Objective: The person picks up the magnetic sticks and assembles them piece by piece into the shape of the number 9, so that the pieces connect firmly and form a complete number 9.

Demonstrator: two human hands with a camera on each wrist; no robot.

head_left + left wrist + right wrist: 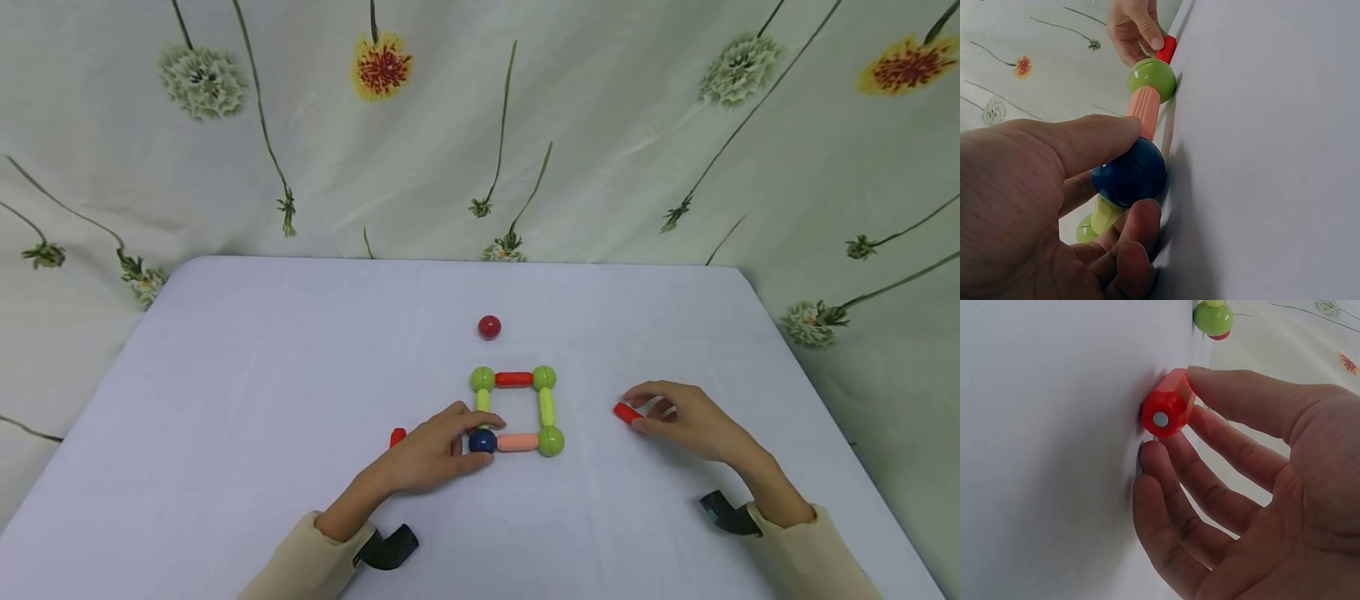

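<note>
A square frame of magnetic rods and balls lies on the table, with green balls [544,377] at three corners and a blue ball [482,442] at the near left. My left hand [427,454] holds this blue ball between thumb and fingers, as the left wrist view shows. A pink rod [517,442] runs from it to the near right corner. To the right of the frame, my right hand [693,423] pinches a red magnetic rod [1169,406] at the tabletop. The rod's round metal end faces the right wrist camera.
Beyond the frame sits a loose red ball [490,327]. Another red rod [397,436] lies partly hidden behind my left hand. The white-covered table [262,358] meets a flower-patterned cloth [600,125] at its far edge.
</note>
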